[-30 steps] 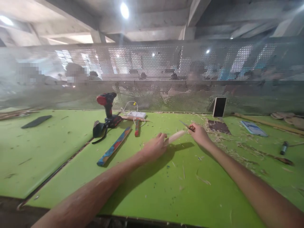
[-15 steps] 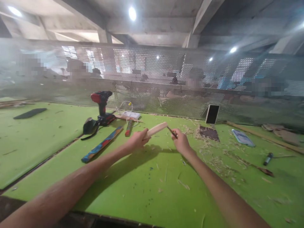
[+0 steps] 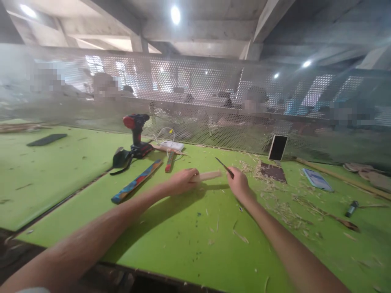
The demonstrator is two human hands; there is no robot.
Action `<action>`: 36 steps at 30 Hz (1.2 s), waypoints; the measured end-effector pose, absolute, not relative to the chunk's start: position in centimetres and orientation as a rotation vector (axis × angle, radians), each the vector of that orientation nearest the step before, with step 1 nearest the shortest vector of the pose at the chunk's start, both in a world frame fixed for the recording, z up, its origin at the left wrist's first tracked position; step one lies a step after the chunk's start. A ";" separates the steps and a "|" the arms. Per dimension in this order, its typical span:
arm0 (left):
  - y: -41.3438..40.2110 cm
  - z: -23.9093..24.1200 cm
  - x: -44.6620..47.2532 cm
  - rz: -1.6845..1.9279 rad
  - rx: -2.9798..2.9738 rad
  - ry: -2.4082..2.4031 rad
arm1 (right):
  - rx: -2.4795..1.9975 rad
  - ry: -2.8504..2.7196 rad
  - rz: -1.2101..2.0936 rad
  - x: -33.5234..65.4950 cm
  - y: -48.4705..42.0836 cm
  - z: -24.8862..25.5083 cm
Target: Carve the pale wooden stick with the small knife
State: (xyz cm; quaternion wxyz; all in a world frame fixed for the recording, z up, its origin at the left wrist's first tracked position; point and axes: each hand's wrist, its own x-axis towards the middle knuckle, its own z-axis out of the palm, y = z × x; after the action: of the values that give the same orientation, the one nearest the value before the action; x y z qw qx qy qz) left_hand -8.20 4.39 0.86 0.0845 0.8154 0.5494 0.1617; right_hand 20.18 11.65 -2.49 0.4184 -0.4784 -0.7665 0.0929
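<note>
My left hand is closed around one end of a pale wooden strip, which points to the right just above the green table. In my right hand is a knife, its dark, thin blade tilted up and to the left. The blade is apart from the wood, a little above and beyond its free end. My right fingers wrap the knife's handle and hide most of it. Thin wood shavings lie scattered to the right of my right hand.
A red-and-black cordless drill stands at the back left, behind a colourful painted strip. A propped phone, a dark brown sheet and a light-blue phone are on the right. A perforated screen bounds the back.
The wooden strip has swung down from a raised slant to nearly level. The knife has come away from its tip, and its blade now points upward. The camera view has shifted slightly.
</note>
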 end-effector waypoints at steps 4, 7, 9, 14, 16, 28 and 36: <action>3.6 1.6 -7.6 0.420 2.533 1.536 | -1.188 -1.986 0.165 20.2 11.1 -2.5; 3.5 1.5 -7.3 0.421 2.610 1.550 | -1.221 -2.023 0.089 20.2 10.6 -2.4; 3.6 1.5 -7.3 0.381 2.654 1.548 | -1.238 -2.048 0.069 20.2 10.6 -2.4; 3.9 1.7 -7.5 0.360 2.670 1.434 | -1.252 -2.039 0.095 20.4 10.9 -2.3; 3.9 1.8 -7.5 0.389 2.664 1.416 | -1.271 -2.005 0.128 20.4 11.0 -2.3; 3.4 2.4 -7.3 0.483 2.491 1.583 | -1.226 -1.929 0.286 19.5 9.4 -1.6; 4.0 2.6 -7.1 0.750 2.077 1.651 | -1.212 -1.854 0.176 18.2 8.5 -1.3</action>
State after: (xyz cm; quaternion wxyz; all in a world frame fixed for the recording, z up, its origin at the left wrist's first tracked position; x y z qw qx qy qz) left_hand -7.05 4.03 2.61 0.1911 0.7394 0.5877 0.2672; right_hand 18.19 8.51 -1.31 0.4437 -0.4886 -0.7479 0.0711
